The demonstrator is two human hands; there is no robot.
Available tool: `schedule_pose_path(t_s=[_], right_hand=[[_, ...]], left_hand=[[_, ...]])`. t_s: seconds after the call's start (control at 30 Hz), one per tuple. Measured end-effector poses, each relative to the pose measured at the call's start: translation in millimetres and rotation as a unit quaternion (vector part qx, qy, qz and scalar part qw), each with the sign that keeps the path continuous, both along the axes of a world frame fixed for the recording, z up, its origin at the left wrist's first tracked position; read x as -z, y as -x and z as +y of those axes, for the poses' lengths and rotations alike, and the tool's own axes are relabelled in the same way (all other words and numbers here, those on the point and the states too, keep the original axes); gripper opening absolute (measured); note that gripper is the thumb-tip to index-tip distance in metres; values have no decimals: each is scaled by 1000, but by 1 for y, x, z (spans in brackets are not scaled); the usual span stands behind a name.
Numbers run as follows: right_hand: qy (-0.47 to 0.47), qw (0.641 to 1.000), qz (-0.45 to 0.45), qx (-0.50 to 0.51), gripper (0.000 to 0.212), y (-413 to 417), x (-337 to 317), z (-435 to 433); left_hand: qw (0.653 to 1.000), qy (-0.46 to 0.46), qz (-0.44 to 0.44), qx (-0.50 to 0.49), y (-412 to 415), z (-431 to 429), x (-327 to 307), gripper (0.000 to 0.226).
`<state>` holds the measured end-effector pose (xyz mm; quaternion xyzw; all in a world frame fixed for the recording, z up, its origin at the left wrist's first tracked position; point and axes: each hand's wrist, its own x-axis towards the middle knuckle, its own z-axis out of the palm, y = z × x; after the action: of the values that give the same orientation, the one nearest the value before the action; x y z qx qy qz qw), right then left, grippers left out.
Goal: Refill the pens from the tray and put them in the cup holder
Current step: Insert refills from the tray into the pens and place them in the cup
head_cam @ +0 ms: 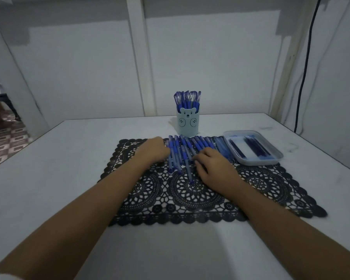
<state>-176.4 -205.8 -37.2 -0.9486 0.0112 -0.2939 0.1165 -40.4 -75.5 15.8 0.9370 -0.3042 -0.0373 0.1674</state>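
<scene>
You are reaching both arms across the black lace mat [190,199] on the white counter [49,178]. Your right hand [214,165] is lying nearer you, fingers [198,159] bending down onto the row of pens [183,148]; whether they are pinching one I cannot tell. Your left hand [153,149] is resting at the row's left edge, fingers curling under, grip hidden too. The pens are lying side by side between both hands, long axes running away from you. The tray [257,163] of dark refills [253,147] is sitting just right of them, closest to your right hand, which probably suits fetching a refill. Beyond, the cup holder [188,124] is standing upright, already holding pens.
</scene>
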Motion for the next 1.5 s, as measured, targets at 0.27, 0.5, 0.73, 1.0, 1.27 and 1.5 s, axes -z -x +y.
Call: schedule_pose_path(t_s=[0.27,0.5,0.73,1.0,1.27,1.5], right_hand=[[65,997,31,42,26,0,-5,6],[60,992,47,101,28,7,-9,13],[-62,987,-61,134,31,10,-8,35],[163,982,-90,41,38,15,-3,35],[154,988,-15,26,19,21,-4,36],[127,992,-14,8,29,25,-5,38]], left_hand=[[998,-31,21,40,39,10,-12,27],[997,-71,-24,2,39,19,-6,14],[987,-24,-95,-124,54,46,11,34],[955,118,-223,155,72,52,24,29],[941,85,-251,212,62,50,30,32],[943,64,-228,232,61,50,30,33]])
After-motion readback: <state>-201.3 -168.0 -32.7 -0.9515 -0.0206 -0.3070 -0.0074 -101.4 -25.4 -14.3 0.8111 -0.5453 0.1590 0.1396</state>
